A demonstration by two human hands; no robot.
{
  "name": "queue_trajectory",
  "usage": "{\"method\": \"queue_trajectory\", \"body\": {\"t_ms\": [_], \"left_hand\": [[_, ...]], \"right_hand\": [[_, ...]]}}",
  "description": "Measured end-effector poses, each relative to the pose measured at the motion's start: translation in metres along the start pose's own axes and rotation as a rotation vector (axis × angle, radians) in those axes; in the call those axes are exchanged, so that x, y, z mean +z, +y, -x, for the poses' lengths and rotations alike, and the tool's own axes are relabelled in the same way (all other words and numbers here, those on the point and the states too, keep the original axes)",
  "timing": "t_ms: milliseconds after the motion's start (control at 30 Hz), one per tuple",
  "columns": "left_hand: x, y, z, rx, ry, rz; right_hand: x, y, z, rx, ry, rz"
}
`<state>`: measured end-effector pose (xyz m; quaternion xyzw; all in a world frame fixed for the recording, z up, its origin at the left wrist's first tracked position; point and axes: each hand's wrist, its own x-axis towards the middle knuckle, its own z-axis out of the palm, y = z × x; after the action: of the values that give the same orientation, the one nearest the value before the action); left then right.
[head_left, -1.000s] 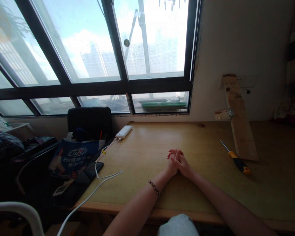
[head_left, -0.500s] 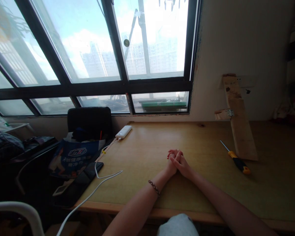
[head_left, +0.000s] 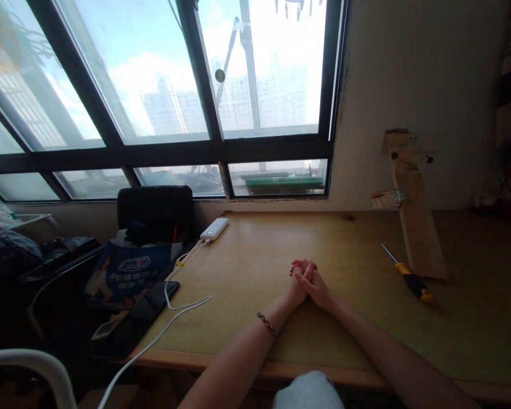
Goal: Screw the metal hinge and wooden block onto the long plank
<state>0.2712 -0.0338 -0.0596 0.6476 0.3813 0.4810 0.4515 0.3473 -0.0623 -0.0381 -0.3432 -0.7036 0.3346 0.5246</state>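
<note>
Head view: left hand (head_left: pixel 297 291) and right hand (head_left: pixel 320 288) clasped together over the yellowish-brown wooden table (head_left: pixel 247 284), between its near and far edges. Fingers interlaced, pressed together. Braided dark bracelet (head_left: pixel 267 326) on left wrist. Screwdriver with yellow-and-black handle (head_left: pixel 414 283) lies apart from the hands, toward the table's right part; metal tip points toward the far edge. Just beside it: long pale wooden board (head_left: pixel 421 227), tilted, upper part seen against the wall. White rounded rectangular device (head_left: pixel 214 229) near far left corner, white cable (head_left: pixel 153 342) attached.
</note>
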Motion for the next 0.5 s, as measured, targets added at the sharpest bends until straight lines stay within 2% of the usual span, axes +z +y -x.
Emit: {"method": "queue_trajectory", "body": {"t_ms": [133,500], "left_hand": [[-0.0012,0.0002,0.0002,0.044,-0.013,-0.019],[-0.0009,0.0045,0.0007,-0.027,-0.021,0.012]], "right_hand": [[-0.0001,-0.0014,-0.0002,-0.009,0.007,0.008],[0.0003,0.0007,-0.0006,-0.008,0.008,0.011]]}}
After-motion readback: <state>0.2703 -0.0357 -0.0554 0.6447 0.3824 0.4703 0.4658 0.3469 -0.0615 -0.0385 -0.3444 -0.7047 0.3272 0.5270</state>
